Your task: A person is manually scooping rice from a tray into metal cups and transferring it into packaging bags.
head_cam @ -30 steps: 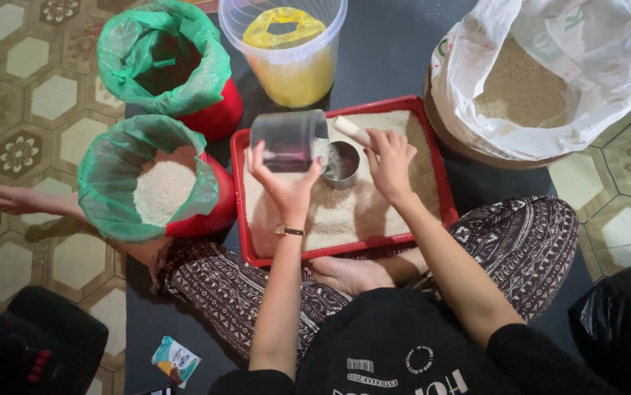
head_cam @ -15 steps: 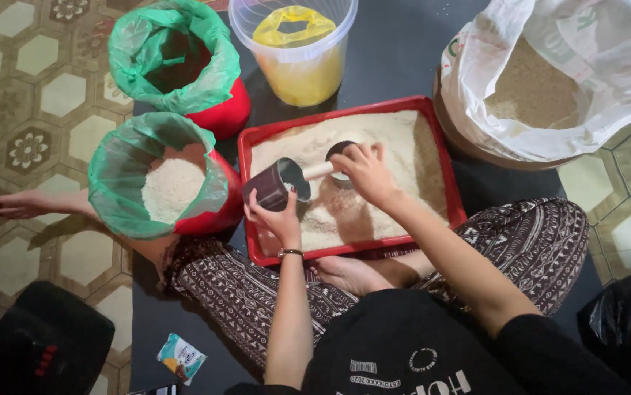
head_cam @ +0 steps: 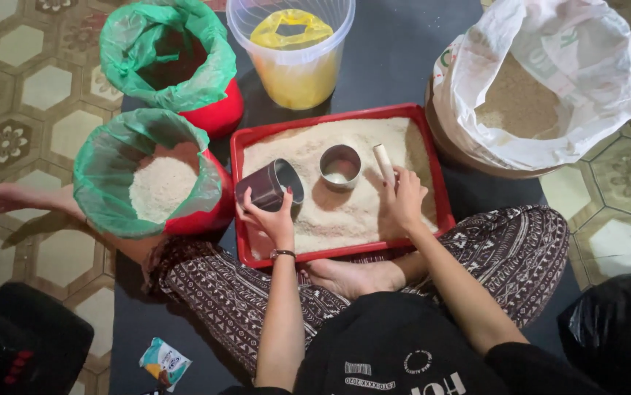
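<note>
A red tray [head_cam: 341, 252] full of pale rice grain lies on the floor before my crossed legs. My left hand [head_cam: 270, 216] grips a dark metal cup [head_cam: 269, 186], tipped on its side at the tray's left edge, mouth facing right. A round metal tin [head_cam: 340, 166] stands upright in the grain at the tray's middle. My right hand [head_cam: 404, 197] rests on the grain to the tin's right, fingers around the lower end of a short white stick [head_cam: 383, 162].
Left of the tray stand two red buckets lined with green bags, the near bucket [head_cam: 156, 178] holding white rice, the far bucket [head_cam: 173, 60] dark inside. A clear tub [head_cam: 295, 50] with yellow contents sits behind the tray. A white sack [head_cam: 535, 91] of grain stands right.
My left hand has lowered the cup from above the tray to its left edge and tipped it sideways. My right hand has left the tin and moved right to the white stick.
</note>
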